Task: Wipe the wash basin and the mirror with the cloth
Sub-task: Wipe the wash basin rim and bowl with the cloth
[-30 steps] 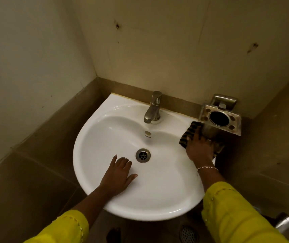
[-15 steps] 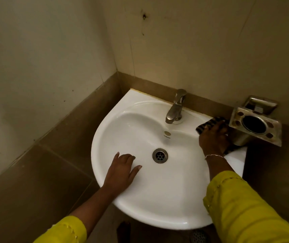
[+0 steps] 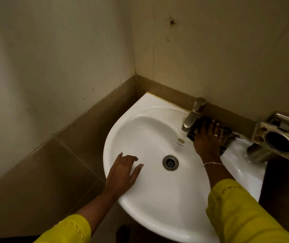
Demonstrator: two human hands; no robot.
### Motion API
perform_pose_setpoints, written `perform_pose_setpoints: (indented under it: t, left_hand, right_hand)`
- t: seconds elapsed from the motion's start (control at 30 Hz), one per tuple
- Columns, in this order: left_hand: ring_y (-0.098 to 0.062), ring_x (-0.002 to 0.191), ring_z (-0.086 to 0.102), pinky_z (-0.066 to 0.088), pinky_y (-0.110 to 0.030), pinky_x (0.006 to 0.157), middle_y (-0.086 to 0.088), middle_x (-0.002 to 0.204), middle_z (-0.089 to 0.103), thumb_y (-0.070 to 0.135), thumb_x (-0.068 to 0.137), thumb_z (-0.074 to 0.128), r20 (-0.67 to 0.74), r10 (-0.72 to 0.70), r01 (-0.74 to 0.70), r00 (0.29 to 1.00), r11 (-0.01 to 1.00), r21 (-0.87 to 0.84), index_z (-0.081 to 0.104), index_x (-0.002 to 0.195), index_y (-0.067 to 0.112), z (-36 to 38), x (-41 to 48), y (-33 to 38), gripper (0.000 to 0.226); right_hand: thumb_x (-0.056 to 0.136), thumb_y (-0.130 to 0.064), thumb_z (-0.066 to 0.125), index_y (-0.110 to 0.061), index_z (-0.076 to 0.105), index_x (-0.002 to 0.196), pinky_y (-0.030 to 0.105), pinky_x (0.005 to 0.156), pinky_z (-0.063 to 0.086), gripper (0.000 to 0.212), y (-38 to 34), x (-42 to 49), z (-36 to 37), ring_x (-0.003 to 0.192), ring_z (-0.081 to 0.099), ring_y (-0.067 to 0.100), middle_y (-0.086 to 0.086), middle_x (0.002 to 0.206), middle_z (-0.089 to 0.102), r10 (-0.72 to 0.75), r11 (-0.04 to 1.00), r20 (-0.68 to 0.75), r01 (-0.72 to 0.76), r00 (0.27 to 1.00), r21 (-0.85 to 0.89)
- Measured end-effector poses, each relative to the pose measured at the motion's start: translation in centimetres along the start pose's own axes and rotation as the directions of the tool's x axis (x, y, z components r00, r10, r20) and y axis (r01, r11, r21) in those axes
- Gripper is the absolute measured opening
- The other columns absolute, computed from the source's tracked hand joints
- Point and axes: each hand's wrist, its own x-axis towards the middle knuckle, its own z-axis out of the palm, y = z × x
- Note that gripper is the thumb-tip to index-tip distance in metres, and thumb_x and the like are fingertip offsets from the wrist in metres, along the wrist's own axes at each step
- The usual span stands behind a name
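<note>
A white corner wash basin [image 3: 150, 130] fills the middle of the view, with a round metal drain [image 3: 170, 162] at its centre. My right hand [image 3: 207, 137] lies flat with spread fingers on a dark striped cloth [image 3: 227, 140], pressing it onto the basin's back ledge just right of the metal tap [image 3: 192, 114]. My left hand [image 3: 122, 170] rests on the basin's left front rim, fingers relaxed, holding nothing. No mirror is in view.
A tarnished metal tumbler holder [image 3: 278, 140] is fixed to the wall at the right, close to the cloth. Beige walls [image 3: 52, 58] meet in a corner behind the basin, with a brown tile band [image 3: 91, 123] below them.
My right hand has slid the cloth leftward along the back ledge, from beside the tumbler holder up to the tap. The camera view has swung left. My left hand stays on the rim.
</note>
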Motion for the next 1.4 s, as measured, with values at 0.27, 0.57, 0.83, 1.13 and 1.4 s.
perform_pose_setpoints:
  t: [0.27, 0.57, 0.83, 1.13, 1.4]
  left_hand:
    - [-0.017, 0.081, 0.065, 0.028, -0.032, 0.104, -0.003, 0.086, 0.069, 0.054, 0.092, 0.027, -0.122, -0.167, 0.159, 0.978, 0.984, -0.077, 0.063, 0.089, 0.010, -0.3, 0.0, 0.3, 0.057]
    - [-0.015, 0.102, 0.055, 0.021, -0.030, 0.109, -0.005, 0.098, 0.066, 0.051, 0.094, 0.027, -0.126, -0.240, 0.224, 0.962, 0.966, -0.133, 0.060, 0.099, 0.009, -0.7, 0.0, 0.3, 0.054]
    - [-0.015, 0.124, 0.040, 0.005, -0.041, 0.113, -0.008, 0.123, 0.058, 0.056, 0.093, 0.019, -0.128, -0.323, 0.297, 0.938, 0.936, -0.191, 0.048, 0.120, 0.010, -1.3, 0.3, 0.5, 0.061]
    - [-0.013, 0.129, 0.030, 0.006, -0.037, 0.112, -0.012, 0.134, 0.050, 0.062, 0.091, 0.016, -0.149, -0.382, 0.346, 0.912, 0.913, -0.216, 0.037, 0.129, 0.012, -1.0, 0.4, 0.5, 0.066]
    - [-0.018, 0.134, 0.026, 0.013, -0.040, 0.112, -0.014, 0.141, 0.041, 0.065, 0.089, 0.016, -0.167, -0.409, 0.360, 0.897, 0.896, -0.262, 0.037, 0.132, 0.010, -0.9, 0.3, 0.4, 0.073]
  right_hand:
    - [0.081, -0.023, 0.065, 0.002, 0.035, 0.137, 0.059, 0.108, 0.018, 0.068, -4.1, -4.8, 2.5, 0.131, 0.033, 0.048, 0.032, 0.140, 0.037, -0.089, 0.996, -0.125, 0.092, 0.988, 0.018]
    - [0.091, -0.025, 0.051, 0.001, 0.014, 0.144, 0.059, 0.113, 0.012, 0.070, -9.1, 0.6, 2.5, 0.139, 0.010, 0.046, 0.031, 0.150, 0.012, -0.315, 0.941, 0.020, 0.315, 0.949, -0.126]
    - [0.096, -0.033, 0.040, -0.007, 0.006, 0.147, 0.056, 0.113, 0.001, 0.066, -12.2, 4.1, 2.6, 0.141, -0.001, 0.042, 0.025, 0.154, 0.001, -0.342, 0.937, 0.030, 0.344, 0.939, -0.060]
    - [0.093, -0.033, 0.044, -0.015, -0.005, 0.147, 0.064, 0.109, -0.003, 0.076, -17.0, 2.7, 4.0, 0.142, -0.009, 0.038, 0.017, 0.156, -0.009, -0.535, 0.827, 0.112, 0.546, 0.837, -0.131]
    - [0.097, -0.030, 0.034, -0.016, -0.001, 0.147, 0.059, 0.113, 0.000, 0.062, -20.8, -1.0, 5.8, 0.141, -0.020, 0.032, 0.010, 0.155, -0.015, -0.686, 0.693, 0.182, 0.555, 0.705, 0.460]
